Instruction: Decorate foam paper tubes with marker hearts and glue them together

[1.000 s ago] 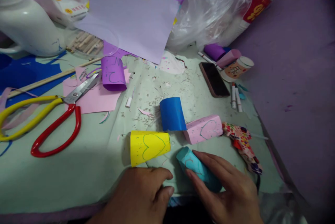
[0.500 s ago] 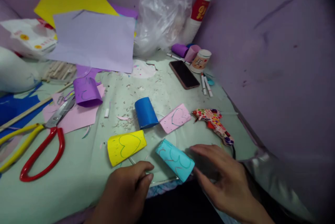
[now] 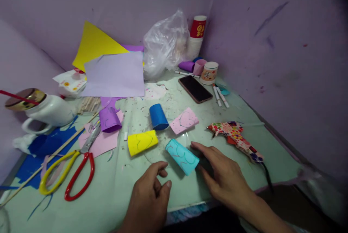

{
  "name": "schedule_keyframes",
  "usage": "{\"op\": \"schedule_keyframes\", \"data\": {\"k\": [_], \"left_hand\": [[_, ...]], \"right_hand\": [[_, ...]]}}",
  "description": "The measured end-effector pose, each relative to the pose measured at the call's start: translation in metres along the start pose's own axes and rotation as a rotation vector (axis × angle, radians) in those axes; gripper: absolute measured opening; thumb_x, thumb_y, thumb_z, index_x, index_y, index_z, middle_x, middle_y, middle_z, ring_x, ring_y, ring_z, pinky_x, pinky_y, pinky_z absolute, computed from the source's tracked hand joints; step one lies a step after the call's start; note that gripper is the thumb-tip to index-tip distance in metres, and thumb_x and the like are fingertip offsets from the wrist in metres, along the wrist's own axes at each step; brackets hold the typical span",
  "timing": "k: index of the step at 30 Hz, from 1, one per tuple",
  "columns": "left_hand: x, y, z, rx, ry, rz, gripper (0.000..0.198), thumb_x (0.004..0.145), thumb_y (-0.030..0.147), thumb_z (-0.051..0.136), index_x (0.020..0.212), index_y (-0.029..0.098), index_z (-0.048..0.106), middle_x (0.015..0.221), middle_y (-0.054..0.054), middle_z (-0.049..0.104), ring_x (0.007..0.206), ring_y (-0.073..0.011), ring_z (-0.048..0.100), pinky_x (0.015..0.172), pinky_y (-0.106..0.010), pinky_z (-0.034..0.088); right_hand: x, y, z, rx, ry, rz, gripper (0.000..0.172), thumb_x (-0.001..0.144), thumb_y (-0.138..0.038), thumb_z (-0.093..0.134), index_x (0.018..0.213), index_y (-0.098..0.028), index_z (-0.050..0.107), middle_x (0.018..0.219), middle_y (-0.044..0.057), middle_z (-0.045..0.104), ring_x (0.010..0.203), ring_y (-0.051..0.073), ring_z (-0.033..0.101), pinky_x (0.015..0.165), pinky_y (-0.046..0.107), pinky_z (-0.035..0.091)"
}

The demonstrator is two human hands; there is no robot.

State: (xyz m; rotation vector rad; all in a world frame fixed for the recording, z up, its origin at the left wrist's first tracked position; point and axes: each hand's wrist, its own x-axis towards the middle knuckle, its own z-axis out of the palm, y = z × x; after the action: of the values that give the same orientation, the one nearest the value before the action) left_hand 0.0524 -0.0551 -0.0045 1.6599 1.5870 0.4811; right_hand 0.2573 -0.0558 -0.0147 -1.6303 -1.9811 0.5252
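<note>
A light blue paper tube (image 3: 182, 156) with drawn curved lines lies near the table's front edge. My right hand (image 3: 221, 175) is just to its right, thumb and fingers apart, holding nothing. On the other side rests my left hand (image 3: 152, 193), empty, its fingers loosely curled and the thumb apart from the index finger. A yellow paper tube (image 3: 143, 143) with a drawn heart lies beyond my left hand. Farther back are a blue tube (image 3: 159, 117) and a pink tube (image 3: 185, 121) bearing a heart. A purple tube (image 3: 110, 119) sits farther left.
Scissors (image 3: 86, 149) with red and yellow handles lie left, near a wooden stick (image 3: 58, 150) and a white mug (image 3: 53, 111). A patterned glue gun (image 3: 236, 137) lies right. Behind are a phone (image 3: 195, 88), markers (image 3: 217, 95), a paper cup (image 3: 209, 73), a plastic bag (image 3: 165, 44) and paper sheets (image 3: 115, 75).
The view has tilted up and swung left, bringing the mug into sight. Both hands stay beside the light blue tube, which lies in much the same place.
</note>
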Motion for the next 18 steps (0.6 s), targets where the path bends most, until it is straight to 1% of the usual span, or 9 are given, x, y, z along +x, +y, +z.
{"op": "schedule_keyframes", "data": {"k": [3,5,8,9,10,11,13,16,18], "left_hand": [[-0.002,-0.004,-0.013,0.051,0.055,0.146,0.027,0.073,0.018,0.050,0.097,0.020,0.062,0.087,-0.004,0.070,0.054,-0.0119,0.058,0.058,-0.025,0.050],[-0.001,-0.007,-0.035,0.087,0.167,0.194,0.021,0.075,0.021,0.049,0.091,0.022,0.064,0.086,-0.003,0.070,0.055,-0.0124,0.060,0.058,-0.025,0.050],[0.017,-0.011,-0.085,0.273,0.512,0.004,0.023,0.079,0.038,0.053,0.089,0.022,0.065,0.064,0.000,0.064,0.054,-0.0162,0.059,0.057,-0.027,0.049],[0.030,-0.013,-0.102,0.345,0.620,-0.098,0.027,0.079,0.042,0.052,0.092,0.022,0.065,0.067,-0.001,0.065,0.058,-0.0182,0.061,0.062,-0.030,0.050],[0.045,-0.014,-0.117,0.399,0.664,-0.187,0.033,0.079,0.044,0.051,0.098,0.021,0.064,0.076,-0.004,0.068,0.066,-0.0211,0.064,0.068,-0.033,0.050],[0.061,-0.015,-0.129,0.437,0.674,-0.259,0.041,0.080,0.047,0.049,0.107,0.019,0.062,0.090,-0.008,0.070,0.077,-0.0247,0.066,0.075,-0.037,0.050],[0.094,-0.016,-0.142,0.514,0.598,-0.365,0.065,0.080,0.057,0.044,0.126,0.012,0.049,0.108,-0.017,0.066,0.097,-0.0349,0.063,0.083,-0.046,0.047],[0.131,-0.016,-0.139,0.609,0.478,-0.413,0.079,0.078,0.064,0.039,0.134,0.008,0.039,0.125,-0.028,0.055,0.113,-0.0440,0.054,0.085,-0.055,0.044],[0.141,-0.016,-0.131,0.661,0.424,-0.414,0.075,0.076,0.060,0.045,0.131,0.009,0.041,0.127,-0.029,0.054,0.114,-0.0462,0.053,0.085,-0.058,0.044]], "right_hand": [[0.003,0.009,0.006,-0.017,0.004,-0.025,0.053,0.078,-0.012,0.041,0.131,-0.020,0.045,0.105,0.012,0.067,0.088,0.023,0.068,0.073,0.040,0.058],[0.002,0.017,0.009,0.011,0.030,-0.055,0.052,0.080,-0.013,0.041,0.131,-0.023,0.043,0.115,0.011,0.065,0.097,0.023,0.067,0.080,0.040,0.058],[-0.005,0.029,0.012,0.071,0.090,-0.032,0.043,0.086,-0.020,0.043,0.128,-0.026,0.044,0.120,0.009,0.065,0.102,0.022,0.067,0.083,0.037,0.058],[-0.007,0.033,0.014,0.090,0.110,-0.001,0.040,0.087,-0.023,0.044,0.126,-0.027,0.046,0.117,0.008,0.066,0.099,0.022,0.068,0.081,0.035,0.058],[-0.010,0.035,0.015,0.106,0.129,0.033,0.037,0.087,-0.026,0.046,0.125,-0.027,0.048,0.114,0.008,0.068,0.096,0.021,0.069,0.079,0.033,0.059],[-0.013,0.037,0.017,0.121,0.145,0.063,0.035,0.087,-0.029,0.047,0.122,-0.027,0.050,0.111,0.007,0.069,0.093,0.021,0.070,0.077,0.031,0.060],[-0.017,0.039,0.019,0.141,0.183,0.123,0.032,0.086,-0.034,0.050,0.117,-0.027,0.056,0.106,0.006,0.071,0.089,0.021,0.071,0.073,0.029,0.060],[-0.020,0.038,0.014,0.108,0.260,0.271,0.031,0.084,-0.043,0.050,0.108,-0.029,0.062,0.102,0.005,0.072,0.085,0.023,0.071,0.072,0.034,0.060],[-0.020,0.042,0.003,0.076,0.339,0.402,0.035,0.082,-0.049,0.049,0.108,-0.030,0.062,0.105,0.005,0.071,0.085,0.025,0.070,0.074,0.039,0.058]]}}
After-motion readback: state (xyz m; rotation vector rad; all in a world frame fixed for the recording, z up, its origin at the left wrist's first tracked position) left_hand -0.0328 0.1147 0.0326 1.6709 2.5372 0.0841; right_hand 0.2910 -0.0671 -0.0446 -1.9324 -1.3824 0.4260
